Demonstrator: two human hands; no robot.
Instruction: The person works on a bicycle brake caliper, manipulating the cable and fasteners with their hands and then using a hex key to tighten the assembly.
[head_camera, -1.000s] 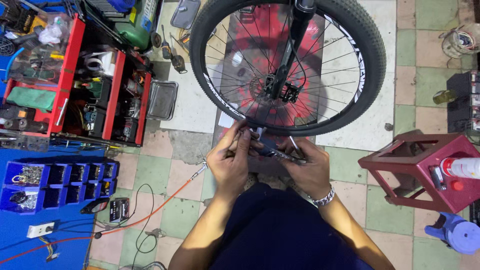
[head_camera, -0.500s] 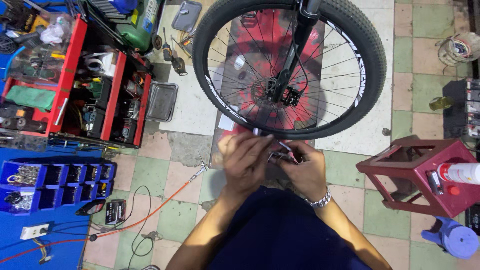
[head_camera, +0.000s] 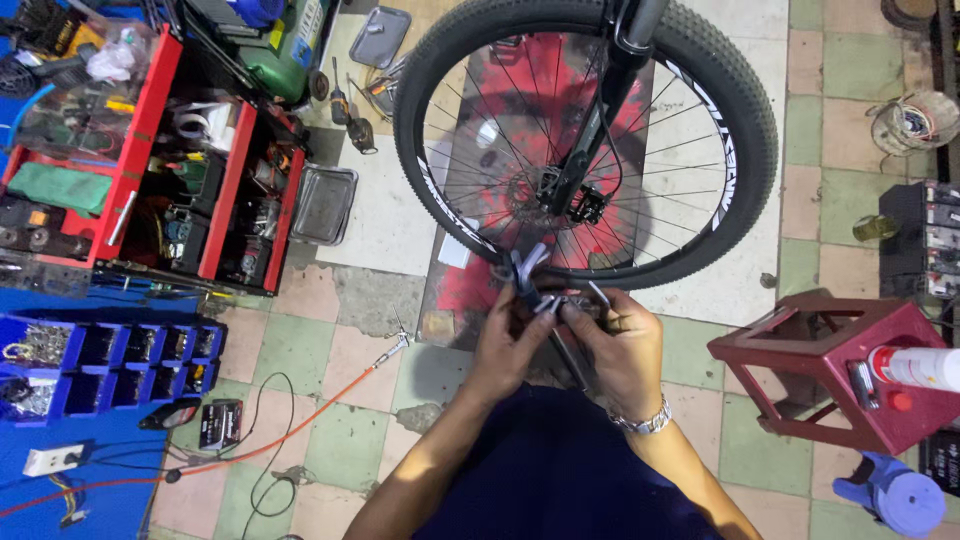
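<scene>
Tiled workshop floor (head_camera: 390, 370), both hands' grip (left hand (head_camera: 505, 340), right hand (head_camera: 620, 345)) pinching seemingly a folding multi-tool (head_camera: 545, 295)

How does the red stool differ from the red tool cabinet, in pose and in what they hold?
The red stool lies tipped on its side at the person's right; the red tool cabinet stands at the left with drawers open. The stool's frame is bare and hollow; the cabinet's drawers are crowded with tools. Both are red.

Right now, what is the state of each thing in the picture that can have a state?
Left hand: closed on small metal bike part.
Right hand: closed on the same part.
Bicycle wheel: upright, mounted in fork.
Red tool chest: trays open.
Metal tray: lying on floor.
Spray can: lying on red stand.
</scene>
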